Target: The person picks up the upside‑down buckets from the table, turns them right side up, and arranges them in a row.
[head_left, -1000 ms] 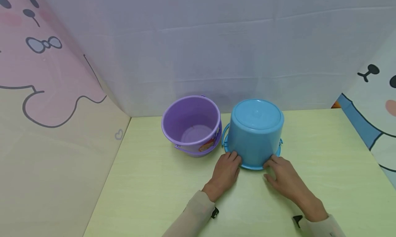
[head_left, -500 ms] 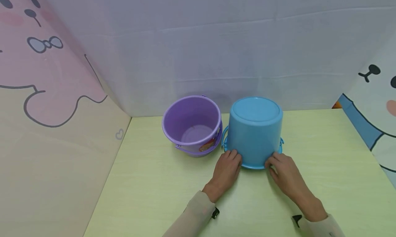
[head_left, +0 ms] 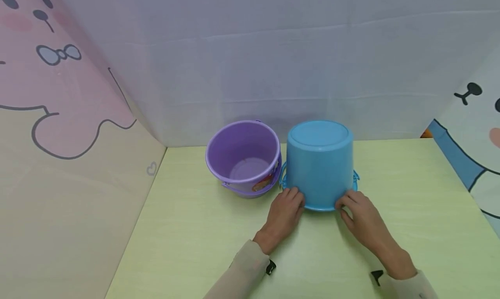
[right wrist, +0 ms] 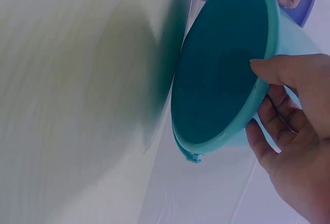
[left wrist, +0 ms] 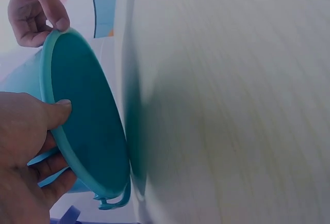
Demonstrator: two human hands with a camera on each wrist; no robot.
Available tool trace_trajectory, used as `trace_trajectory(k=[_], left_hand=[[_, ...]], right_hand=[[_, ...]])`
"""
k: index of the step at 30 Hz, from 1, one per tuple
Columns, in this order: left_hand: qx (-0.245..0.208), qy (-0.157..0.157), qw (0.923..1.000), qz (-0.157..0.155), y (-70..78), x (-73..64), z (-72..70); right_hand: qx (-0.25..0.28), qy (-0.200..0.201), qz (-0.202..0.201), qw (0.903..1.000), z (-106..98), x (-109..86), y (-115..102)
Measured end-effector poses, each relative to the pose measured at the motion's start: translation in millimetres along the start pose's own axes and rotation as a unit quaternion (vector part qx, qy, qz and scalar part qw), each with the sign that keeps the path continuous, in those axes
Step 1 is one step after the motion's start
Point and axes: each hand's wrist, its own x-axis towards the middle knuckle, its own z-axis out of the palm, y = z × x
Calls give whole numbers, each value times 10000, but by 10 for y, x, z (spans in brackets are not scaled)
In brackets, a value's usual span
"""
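A light blue bucket (head_left: 320, 169) is upside down, its flat base facing up. Its near rim is tipped up off the table, and the wrist views look into its dark inside. My left hand (head_left: 284, 210) pinches the rim at the near left, thumb (left wrist: 62, 111) inside and fingers outside. At the near right my right hand (head_left: 361, 216) holds the same rim, its thumb (right wrist: 268, 70) also over the inner edge. The far part of the rim stays down at the tabletop. A purple bucket (head_left: 246, 156) stands upright just left of the blue one, its opening up.
The pale green table (head_left: 187, 238) ends at a white cloth backdrop (head_left: 273, 64) close behind both buckets. Side panels with cartoon prints, pink (head_left: 78, 99) at left and white-blue (head_left: 461, 147) at right, border the table.
The blue bucket's near rim has tilted up, its base shifting back and slightly left. My right thumb has closed in to the rim. The purple bucket stays put.
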Motion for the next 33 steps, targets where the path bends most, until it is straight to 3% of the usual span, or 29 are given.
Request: trace_trajectory(k=[13,23,33], left_hand=[[-305,-64,9994,-154,-12,0,-15],[-275,-22,9995,-135,-16,-17,-14],[-479,331,9983,-75,-35,-44,-58]], right_hand=[[64,105,246,9996,-41,0,103],[128,85,449,9989,-60,-32,179],[329,213,395,9984,-115,9,153]])
